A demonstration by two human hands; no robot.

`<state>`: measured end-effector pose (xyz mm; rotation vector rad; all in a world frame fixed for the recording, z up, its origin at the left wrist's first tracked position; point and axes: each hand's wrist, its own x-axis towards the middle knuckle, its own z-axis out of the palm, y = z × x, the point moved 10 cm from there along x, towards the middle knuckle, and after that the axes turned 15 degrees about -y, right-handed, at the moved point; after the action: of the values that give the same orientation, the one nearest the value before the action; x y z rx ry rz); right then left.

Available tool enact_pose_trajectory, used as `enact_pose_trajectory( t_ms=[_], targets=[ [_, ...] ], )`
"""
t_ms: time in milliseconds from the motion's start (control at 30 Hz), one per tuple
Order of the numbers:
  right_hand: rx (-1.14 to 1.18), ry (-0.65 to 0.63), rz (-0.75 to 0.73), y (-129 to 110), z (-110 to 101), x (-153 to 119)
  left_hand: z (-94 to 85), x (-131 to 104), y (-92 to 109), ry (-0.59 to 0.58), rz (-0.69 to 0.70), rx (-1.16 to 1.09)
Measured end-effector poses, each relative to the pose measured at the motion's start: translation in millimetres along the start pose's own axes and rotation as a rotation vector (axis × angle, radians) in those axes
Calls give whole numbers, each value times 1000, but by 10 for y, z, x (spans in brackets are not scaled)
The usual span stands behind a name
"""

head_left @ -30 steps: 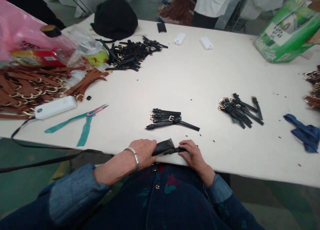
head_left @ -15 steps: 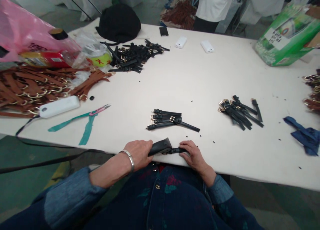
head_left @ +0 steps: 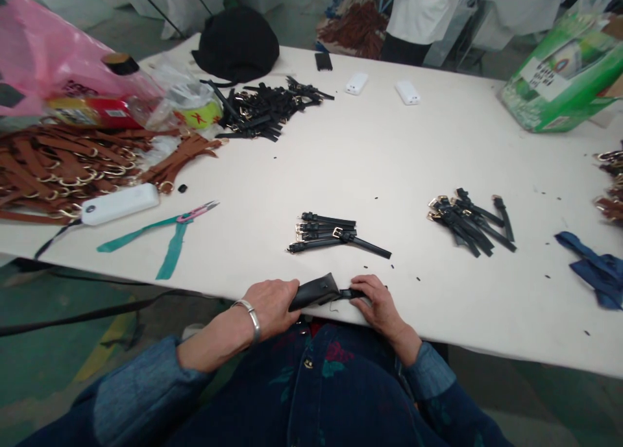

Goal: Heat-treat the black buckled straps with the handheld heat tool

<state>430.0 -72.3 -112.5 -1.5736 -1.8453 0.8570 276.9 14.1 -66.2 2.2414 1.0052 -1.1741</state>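
Observation:
My left hand [head_left: 271, 305], a silver bangle on its wrist, is closed around a wide, black, leather-like piece [head_left: 315, 291] at the table's front edge. The end of that piece meets a narrow black strap [head_left: 346, 294], which my right hand [head_left: 378, 302] pinches between thumb and fingers. Part of the strap is hidden under the right fingers. A thin dark thread-like curve [head_left: 333, 307] lies just below where the two meet. Beyond my hands, several black buckle straps [head_left: 324, 233] lie side by side.
Another group of black buckle straps [head_left: 470, 223] lies to the right, near a blue cloth [head_left: 594, 272]. Pink thread snips [head_left: 198, 210] with teal ribbon and a white power bank [head_left: 121, 204] are left. Brown straps [head_left: 43, 161], a black strap pile [head_left: 263, 109] and a green bag [head_left: 559, 84] stand farther off.
The view has shifted slightly. The black piece now covers more of the joint with the strap, and a thin dark curve shows below it. Both hands keep their holds.

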Motion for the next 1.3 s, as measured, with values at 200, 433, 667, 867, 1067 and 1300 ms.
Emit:
enact_pose_trajectory(
  t_ms=[200, 433, 667, 867, 1067, 1300],
  targets=[
    [-12, 10, 2, -17, -8, 7, -26, -44, 184, 104, 101, 14],
    [-62, 11, 27, -44, -1, 19, 187, -162, -125, 59, 69, 54],
    [-129, 31, 105, -29, 28, 73, 305, -264, -264, 20, 12, -18],
    [-191, 40, 149, -57, 38, 118, 336, -321, -103, 32, 76, -49],
    [-259, -7, 154, -104, 41, 191, 344, -297, 84, 8, 143, -57],
    [-337, -126, 165, -172, 95, 244, 303, -357, -27, 38, 80, -60]
  ],
)
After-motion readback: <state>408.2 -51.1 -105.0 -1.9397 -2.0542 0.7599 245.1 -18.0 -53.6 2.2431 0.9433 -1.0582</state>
